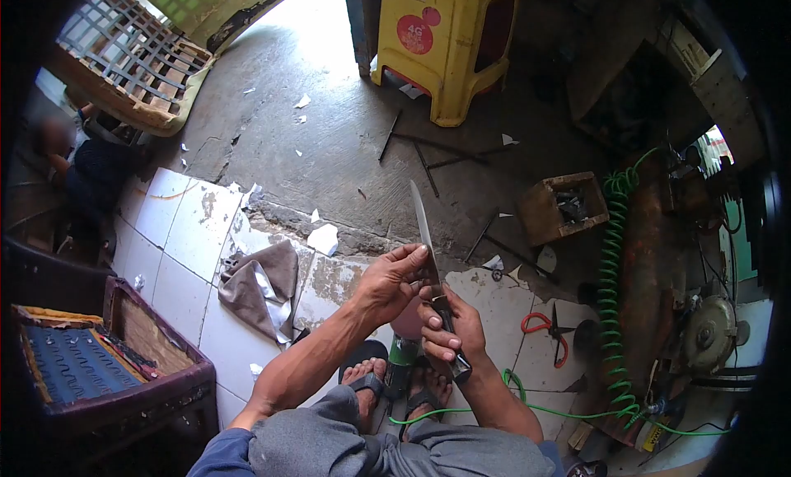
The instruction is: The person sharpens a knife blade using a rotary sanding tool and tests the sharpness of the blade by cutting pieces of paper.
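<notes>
A knife (pixel 423 217) with a long narrow blade and a dark handle points up and away, in front of my knees. My right hand (pixel 451 329) is wrapped around its handle. The thumb and fingers of my left hand (pixel 391 281) are closed at the blade, with the thumb against its edge. Below both hands, between my sandalled feet, stands a green-bodied tool (pixel 401 357) that looks like an angle grinder. Its reddish round disc (pixel 405 322) is partly hidden behind my hands.
Red-handled scissors (pixel 550 333) and a brown cloth (pixel 259 292) lie on the tiles. A coiled green hose (pixel 611 279) hangs at right, near a wooden box (pixel 564 207). A yellow stool (pixel 445 49) stands ahead. Chair frames (pixel 124 370) and another person (pixel 82 160) are at left.
</notes>
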The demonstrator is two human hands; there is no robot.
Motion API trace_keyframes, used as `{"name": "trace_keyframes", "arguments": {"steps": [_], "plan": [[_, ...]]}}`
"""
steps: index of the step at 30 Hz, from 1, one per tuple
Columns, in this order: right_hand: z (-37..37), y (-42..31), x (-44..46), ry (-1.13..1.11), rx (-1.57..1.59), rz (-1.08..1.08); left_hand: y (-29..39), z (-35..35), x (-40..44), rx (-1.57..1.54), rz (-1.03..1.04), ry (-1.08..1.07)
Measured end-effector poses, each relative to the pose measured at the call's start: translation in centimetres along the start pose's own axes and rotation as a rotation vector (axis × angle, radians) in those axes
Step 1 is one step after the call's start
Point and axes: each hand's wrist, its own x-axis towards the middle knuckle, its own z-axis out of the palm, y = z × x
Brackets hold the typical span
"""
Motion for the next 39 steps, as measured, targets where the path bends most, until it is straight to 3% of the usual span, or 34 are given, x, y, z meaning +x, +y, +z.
{"name": "trace_keyframes", "arguments": {"steps": [14,31,39], "plan": [[0.1,0.0,-0.2,0.075,-0.079,-0.039,-0.1,0.1,-0.2,0.002,0.050,0.025],[0.7,0.2,-0.2,0.145,-0.172,-0.028,0.0,2.4,-1.6,0.414,0.185,0.131],[0.9,0.2,-0.3,0.131,-0.126,-0.020,0.1,2.2,-1.6,0.386,0.169,0.103]]}}
